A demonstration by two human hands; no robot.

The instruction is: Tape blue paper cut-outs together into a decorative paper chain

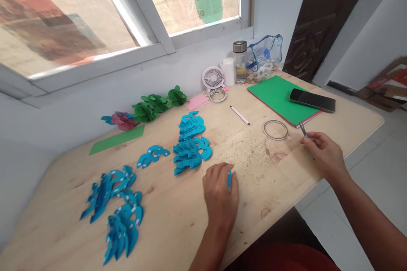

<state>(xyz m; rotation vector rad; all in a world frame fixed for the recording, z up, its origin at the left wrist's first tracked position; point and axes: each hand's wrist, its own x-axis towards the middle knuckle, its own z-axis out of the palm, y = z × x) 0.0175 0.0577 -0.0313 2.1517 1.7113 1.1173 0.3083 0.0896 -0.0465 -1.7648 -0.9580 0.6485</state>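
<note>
My left hand [220, 194] rests on the wooden table [178, 216] with its fingers closed on a small blue paper piece [229, 179]. My right hand [322, 152] is closed on a thin metal tool, probably small scissors [303, 129], beside the green sheets [276, 93]. A clear tape ring [275, 129] lies just left of that hand. A heap of blue paper cut-outs [190, 144] sits ahead of my left hand. One single blue cut-out [151, 154] lies beside the heap.
More blue cut-outs [117, 207] lie at the near left. Green paper shapes [157, 103], a pink-and-blue one [122, 120] and a green strip [117, 139] line the wall. A phone [312, 100], pen [240, 115], second tape roll [218, 95], small fan [213, 78], bottle [239, 61] and clear pouch [265, 57] sit at the back.
</note>
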